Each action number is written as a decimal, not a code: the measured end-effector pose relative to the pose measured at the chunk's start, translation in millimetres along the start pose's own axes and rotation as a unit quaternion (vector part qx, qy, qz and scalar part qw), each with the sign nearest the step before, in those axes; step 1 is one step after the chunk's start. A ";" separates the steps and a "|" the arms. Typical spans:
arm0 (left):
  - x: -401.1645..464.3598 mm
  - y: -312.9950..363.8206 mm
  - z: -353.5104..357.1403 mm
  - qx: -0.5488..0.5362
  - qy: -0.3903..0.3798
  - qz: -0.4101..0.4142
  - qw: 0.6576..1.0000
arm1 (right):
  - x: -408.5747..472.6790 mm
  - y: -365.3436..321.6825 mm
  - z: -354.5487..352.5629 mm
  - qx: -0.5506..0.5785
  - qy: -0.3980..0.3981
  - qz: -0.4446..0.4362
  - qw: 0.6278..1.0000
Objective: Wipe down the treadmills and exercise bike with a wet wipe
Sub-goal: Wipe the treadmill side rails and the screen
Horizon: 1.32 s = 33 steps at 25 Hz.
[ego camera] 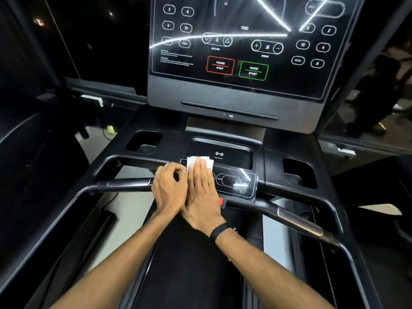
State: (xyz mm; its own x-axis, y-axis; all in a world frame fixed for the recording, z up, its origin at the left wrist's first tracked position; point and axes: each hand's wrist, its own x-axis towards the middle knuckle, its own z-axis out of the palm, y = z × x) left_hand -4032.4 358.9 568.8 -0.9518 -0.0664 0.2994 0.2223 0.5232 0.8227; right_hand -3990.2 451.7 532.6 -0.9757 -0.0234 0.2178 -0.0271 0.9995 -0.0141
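I stand on a black treadmill, facing its console screen. A white wet wipe lies on the small glossy control panel at the middle of the front handlebar. My right hand lies flat on the wipe with straight fingers, pressing it to the panel; only the wipe's far edge shows. My left hand sits just beside it on the left, fingers curled near the wipe's left edge. Whether those fingers pinch the wipe is hidden.
Cup holders sit at the left and right of the tray. A phone tray lies behind the panel. A red safety clip hangs under the panel. Handrails run along both sides. Another machine stands to the left.
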 end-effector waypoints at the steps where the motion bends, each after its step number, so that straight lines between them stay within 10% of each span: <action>1: 8.4 -6.5 -4.8 0.010 0.010 0.002 1.000 | 5.8 -9.6 2.5 -0.011 -0.001 -0.009 1.000; 10: 31.7 -30.9 -10.6 -0.005 -0.006 0.109 0.994 | 6.1 -33.1 10.8 -0.038 0.018 -0.062 0.997; 33: 8.8 -20.9 15.0 -0.040 -0.087 0.285 0.954 | -98.1 88.4 -21.6 0.161 0.184 0.294 0.924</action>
State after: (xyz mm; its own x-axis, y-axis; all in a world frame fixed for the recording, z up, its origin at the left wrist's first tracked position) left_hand -4048.6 360.0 546.9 -0.6910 0.3553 0.6294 0.7225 0.3656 0.5868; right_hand -3892.3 542.8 531.0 -0.7039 0.5896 0.3960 0.3634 0.7780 -0.5124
